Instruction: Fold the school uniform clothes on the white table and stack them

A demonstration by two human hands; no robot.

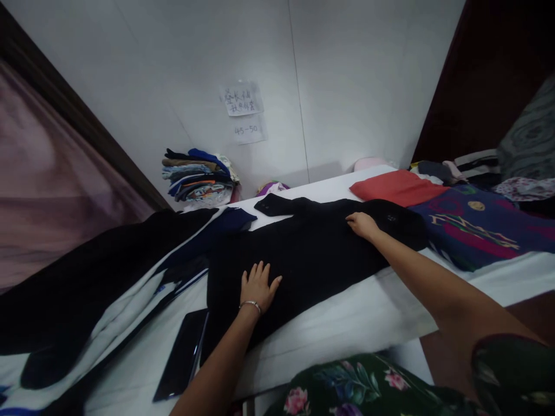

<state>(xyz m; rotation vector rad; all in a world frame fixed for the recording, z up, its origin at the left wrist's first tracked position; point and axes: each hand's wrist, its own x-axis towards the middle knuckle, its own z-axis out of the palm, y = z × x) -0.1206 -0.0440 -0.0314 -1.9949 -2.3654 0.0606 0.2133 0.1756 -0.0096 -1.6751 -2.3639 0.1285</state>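
Note:
A black long-sleeved garment (299,248) lies spread flat across the white-covered table in front of me. One of its sleeves (280,206) reaches out toward the wall, with small buttons near its end. My left hand (259,286), wearing a bracelet, rests on the garment's left part with fingers spread. Over the right part, my right hand (363,224) has its fingers pinched together at the black cloth. Whether a fold of cloth is between those fingertips is too small to see clearly.
Left lie a dark phone or tablet (182,353) and a heap of black, navy and white clothes (87,277). A folded clothes stack (199,176) stands by the wall, below paper notes (243,99). Right are red cloth (396,188) and a patterned navy garment (481,225).

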